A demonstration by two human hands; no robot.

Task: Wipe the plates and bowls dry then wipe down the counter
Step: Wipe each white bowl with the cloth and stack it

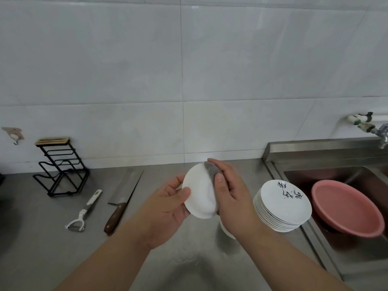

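- White and glazed, a white bowl (199,194) is held up above the bench (52,248), tilted on edge between the two hands.
- The left hand (168,208) grips the bowl's left rim: its thumb lies across the near face and its fingers (178,180) curl round behind.
- The right hand (231,192) holds a grey cloth (211,171) pinched against the bowl's right edge, with the thumb on the near side and the other fingers wrapped over the top of the cloth.
- Just right of the right hand's fingers, a stack of plates (283,204) stands on the bench by the sink's edge; the top plate bears black brush marks.
- Below the right wrist, a second white bowl (226,231) sits on the bench, mostly hidden by the arm.
- Further right of the plates, a pink basin (346,208) leans inside the steel sink (357,248), and a tap (378,133) juts from the wall above it.
- Left of the left hand's fingers, a cleaver (123,194) with a wooden handle lies flat on the bench, and beyond it a peeler (84,213).
- Further left and back, a black wire rack (60,166) stands against the tiled wall, with a hook (14,135) stuck to the wall beside it.
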